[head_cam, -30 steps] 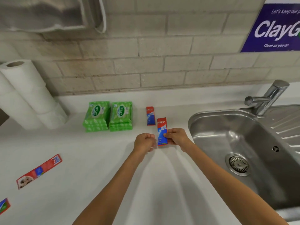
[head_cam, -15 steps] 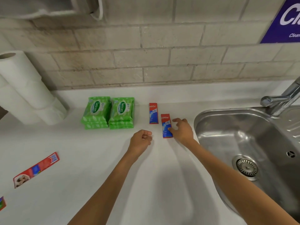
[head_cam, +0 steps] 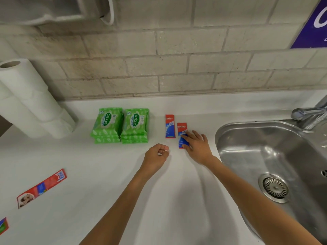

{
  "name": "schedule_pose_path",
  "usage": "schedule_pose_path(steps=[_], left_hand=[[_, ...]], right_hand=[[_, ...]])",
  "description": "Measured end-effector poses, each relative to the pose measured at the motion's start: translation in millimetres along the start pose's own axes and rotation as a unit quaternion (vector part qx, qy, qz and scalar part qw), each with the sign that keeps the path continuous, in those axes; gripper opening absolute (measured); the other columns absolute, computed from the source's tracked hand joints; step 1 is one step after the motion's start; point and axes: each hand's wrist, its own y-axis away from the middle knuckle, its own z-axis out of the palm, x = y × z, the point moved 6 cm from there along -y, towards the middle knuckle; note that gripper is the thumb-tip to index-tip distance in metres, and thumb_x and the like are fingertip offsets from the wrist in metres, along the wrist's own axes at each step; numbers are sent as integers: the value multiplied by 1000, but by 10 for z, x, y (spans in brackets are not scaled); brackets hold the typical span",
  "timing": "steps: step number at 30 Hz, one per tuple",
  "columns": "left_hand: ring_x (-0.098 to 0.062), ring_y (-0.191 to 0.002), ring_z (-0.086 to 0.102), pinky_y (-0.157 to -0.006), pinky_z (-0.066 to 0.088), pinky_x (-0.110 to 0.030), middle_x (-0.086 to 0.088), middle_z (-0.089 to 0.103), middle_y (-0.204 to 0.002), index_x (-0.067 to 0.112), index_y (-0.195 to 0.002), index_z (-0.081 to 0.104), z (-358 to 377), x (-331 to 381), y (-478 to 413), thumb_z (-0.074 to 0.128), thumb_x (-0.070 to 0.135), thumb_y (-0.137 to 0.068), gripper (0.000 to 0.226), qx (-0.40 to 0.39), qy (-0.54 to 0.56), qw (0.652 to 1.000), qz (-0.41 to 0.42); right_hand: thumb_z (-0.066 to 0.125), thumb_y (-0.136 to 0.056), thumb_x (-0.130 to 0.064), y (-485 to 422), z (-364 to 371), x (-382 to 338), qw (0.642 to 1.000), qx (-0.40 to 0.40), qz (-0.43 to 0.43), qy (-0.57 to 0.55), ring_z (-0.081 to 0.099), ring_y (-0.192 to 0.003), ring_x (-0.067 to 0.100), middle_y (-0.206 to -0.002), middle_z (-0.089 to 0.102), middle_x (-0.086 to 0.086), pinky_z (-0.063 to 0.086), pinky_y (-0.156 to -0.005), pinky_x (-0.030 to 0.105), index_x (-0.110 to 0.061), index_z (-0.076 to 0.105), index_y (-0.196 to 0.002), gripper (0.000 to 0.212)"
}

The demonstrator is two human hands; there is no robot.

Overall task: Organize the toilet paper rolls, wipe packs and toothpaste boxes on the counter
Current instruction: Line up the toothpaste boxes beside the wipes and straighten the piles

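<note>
Two small red-and-blue toothpaste boxes lie side by side on the white counter (head_cam: 106,174). The left box (head_cam: 170,126) lies free. My right hand (head_cam: 196,146) rests with straight fingers on the lower half of the right box (head_cam: 182,131), thumb at its near end. My left hand (head_cam: 156,157) hovers just left of it, fingers curled, holding nothing. Two stacks of green wipe packs (head_cam: 106,125) (head_cam: 135,125) sit left of the boxes. White toilet paper rolls (head_cam: 30,101) are stacked at the far left. A long red toothpaste box (head_cam: 41,188) lies at the near left.
A steel sink (head_cam: 265,156) with a drain and a tap (head_cam: 309,114) fills the right side. A brick wall runs along the back, with a dispenser at the top left and a purple sign at the top right. Another box corner (head_cam: 3,225) shows at the left edge.
My left hand let go of the right toothpaste box and drew back left. My right hand shifted from pinching the box's edge to lying flat on it. The view moved closer.
</note>
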Motion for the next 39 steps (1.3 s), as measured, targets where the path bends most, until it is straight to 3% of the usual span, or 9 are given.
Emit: schedule_pose_path(steps=[19, 25, 28, 33, 39], left_hand=[[-16, -91, 55, -80, 43, -25, -4, 60, -102, 9, -112, 60, -63, -83, -209, 50, 12, -91, 23, 6, 7, 1000, -26], [-16, -92, 55, -80, 44, -26, -11, 62, -111, 8, -113, 60, -52, -81, -200, 50, 12, -92, 24, 2, 4, 1000, -23], [-16, -90, 55, -73, 44, -21, -9, 62, -105, 9, -112, 60, -65, -78, -193, 50, 12, -92, 23, 2, 6, 1000, -21], [-16, -82, 56, -63, 42, -14, -4, 58, -98, 7, -111, 59, -141, -58, -142, 49, 10, -92, 22, 7, 17, 1000, -13], [-15, -75, 57, -62, 42, -15, -5, 58, -96, 7, -110, 60, -405, -56, 27, 49, 9, -91, 21, 36, 22, 999, 5]], right_hand=[[38, -98, -34, -492, 32, 13, 999, -8, 14, -35, 17, -145, 20, -155, 25, -3, 11, -117, 43, -23, 33, -143, 47], [39, -98, -33, -494, 13, 7, 999, -5, 15, -46, 17, -144, 19, -155, 25, -3, 11, -117, 43, -23, 33, -143, 46], [39, -98, -32, -467, 7, 0, 999, -5, 15, -50, 18, -144, 19, -155, 24, -3, 12, -117, 42, -22, 33, -143, 46], [42, -97, -32, -387, -101, -89, 995, 26, 26, -96, 25, -142, 22, -154, 27, 4, 20, -116, 41, -19, 36, -141, 46], [51, -93, -24, -105, -274, -611, 971, 94, 12, -219, 51, -119, 28, -133, 52, 13, 43, -99, 37, -12, 54, -128, 37]])
